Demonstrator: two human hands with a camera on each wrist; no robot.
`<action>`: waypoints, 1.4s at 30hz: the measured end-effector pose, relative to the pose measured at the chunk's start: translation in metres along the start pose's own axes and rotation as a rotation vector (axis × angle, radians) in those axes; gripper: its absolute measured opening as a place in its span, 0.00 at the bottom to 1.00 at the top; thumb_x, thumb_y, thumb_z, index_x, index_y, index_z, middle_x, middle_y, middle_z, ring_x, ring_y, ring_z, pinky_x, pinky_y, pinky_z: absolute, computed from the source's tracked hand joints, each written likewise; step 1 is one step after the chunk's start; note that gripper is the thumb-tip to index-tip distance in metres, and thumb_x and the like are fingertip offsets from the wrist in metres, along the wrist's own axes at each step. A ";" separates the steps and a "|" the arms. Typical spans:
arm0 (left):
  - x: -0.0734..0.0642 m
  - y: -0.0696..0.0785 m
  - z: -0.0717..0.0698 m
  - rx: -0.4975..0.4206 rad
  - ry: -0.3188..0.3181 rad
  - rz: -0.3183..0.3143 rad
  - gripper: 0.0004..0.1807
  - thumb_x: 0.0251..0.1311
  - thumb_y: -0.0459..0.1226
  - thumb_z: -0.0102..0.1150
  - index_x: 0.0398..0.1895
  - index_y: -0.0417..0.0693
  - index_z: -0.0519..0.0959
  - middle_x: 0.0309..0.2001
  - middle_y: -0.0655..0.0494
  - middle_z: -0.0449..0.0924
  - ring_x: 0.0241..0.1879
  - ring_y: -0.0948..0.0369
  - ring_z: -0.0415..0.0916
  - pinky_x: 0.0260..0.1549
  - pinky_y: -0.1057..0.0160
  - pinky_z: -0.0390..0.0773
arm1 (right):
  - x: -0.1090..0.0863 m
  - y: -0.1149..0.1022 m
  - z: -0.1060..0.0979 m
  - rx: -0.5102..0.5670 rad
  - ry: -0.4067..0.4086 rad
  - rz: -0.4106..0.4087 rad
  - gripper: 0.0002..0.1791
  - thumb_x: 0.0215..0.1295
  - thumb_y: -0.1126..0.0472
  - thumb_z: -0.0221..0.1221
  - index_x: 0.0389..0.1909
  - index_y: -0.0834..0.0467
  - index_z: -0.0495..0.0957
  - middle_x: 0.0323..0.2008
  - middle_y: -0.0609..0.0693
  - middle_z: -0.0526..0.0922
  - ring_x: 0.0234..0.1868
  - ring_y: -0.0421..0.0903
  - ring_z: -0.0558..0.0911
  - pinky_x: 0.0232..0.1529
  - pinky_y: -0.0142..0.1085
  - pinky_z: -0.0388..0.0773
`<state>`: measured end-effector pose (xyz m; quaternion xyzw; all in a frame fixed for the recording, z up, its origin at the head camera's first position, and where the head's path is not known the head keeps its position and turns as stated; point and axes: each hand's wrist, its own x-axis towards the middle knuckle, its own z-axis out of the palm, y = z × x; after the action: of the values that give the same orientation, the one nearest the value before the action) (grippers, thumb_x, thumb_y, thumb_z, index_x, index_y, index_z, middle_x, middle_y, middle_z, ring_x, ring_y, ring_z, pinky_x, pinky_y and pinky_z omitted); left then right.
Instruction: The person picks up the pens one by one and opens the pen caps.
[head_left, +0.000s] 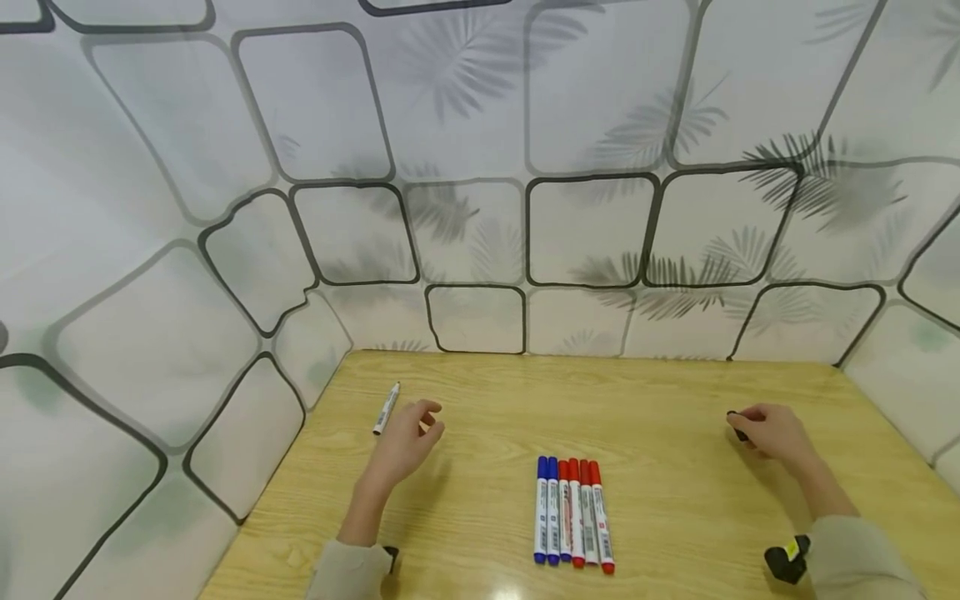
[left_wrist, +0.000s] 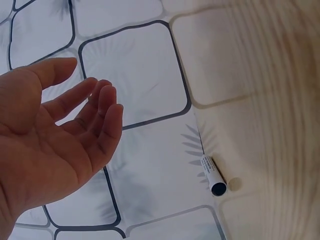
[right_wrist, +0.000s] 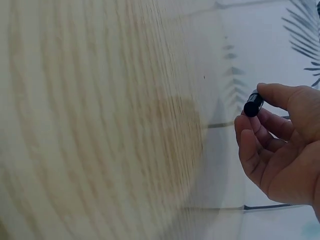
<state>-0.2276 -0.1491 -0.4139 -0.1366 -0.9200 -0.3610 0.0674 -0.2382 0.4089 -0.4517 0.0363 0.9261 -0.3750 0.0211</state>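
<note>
In the head view my right hand (head_left: 772, 433) pinches a short black marker cap (head_left: 738, 427) between thumb and fingers, above the right side of the table. The right wrist view shows the black cap (right_wrist: 253, 104) held at the fingertips. My left hand (head_left: 405, 442) hovers over the left side, fingers loosely bent and holding nothing. Just beyond it lies a white marker (head_left: 386, 408) with its narrow tip bare, pointing away. In the left wrist view the marker (left_wrist: 212, 172) shows its black end, apart from my left hand (left_wrist: 65, 125).
Several markers lie side by side at the table's front middle: blue-capped markers (head_left: 547, 512) on the left, red-capped markers (head_left: 581, 512) on the right. The wooden table (head_left: 487, 417) meets a patterned cloth wall (head_left: 472, 233) at the back and sides.
</note>
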 end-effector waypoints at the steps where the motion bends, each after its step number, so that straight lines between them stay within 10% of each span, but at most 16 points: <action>1: -0.001 0.000 0.001 0.007 -0.009 0.003 0.16 0.69 0.35 0.56 0.56 0.37 0.78 0.40 0.48 0.79 0.33 0.59 0.75 0.31 0.59 0.77 | 0.001 0.002 -0.001 -0.016 0.001 0.004 0.31 0.76 0.51 0.51 0.55 0.81 0.69 0.39 0.67 0.81 0.30 0.46 0.81 0.29 0.39 0.80; 13: -0.006 0.006 0.011 0.038 -0.147 0.023 0.14 0.69 0.37 0.56 0.53 0.40 0.79 0.39 0.49 0.80 0.34 0.59 0.76 0.32 0.59 0.77 | 0.005 0.018 -0.003 -0.038 0.026 0.049 0.30 0.73 0.52 0.53 0.51 0.81 0.72 0.36 0.64 0.82 0.26 0.45 0.80 0.25 0.39 0.79; 42: -0.004 0.002 0.014 0.056 -0.183 0.021 0.16 0.70 0.37 0.55 0.55 0.37 0.77 0.40 0.48 0.81 0.32 0.61 0.75 0.30 0.59 0.75 | 0.007 0.014 0.003 -0.027 0.044 0.100 0.31 0.71 0.51 0.55 0.50 0.81 0.74 0.38 0.70 0.81 0.24 0.44 0.79 0.24 0.38 0.79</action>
<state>-0.2231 -0.1385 -0.4238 -0.1766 -0.9306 -0.3204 -0.0095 -0.2442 0.4177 -0.4641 0.0906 0.9283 -0.3600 0.0197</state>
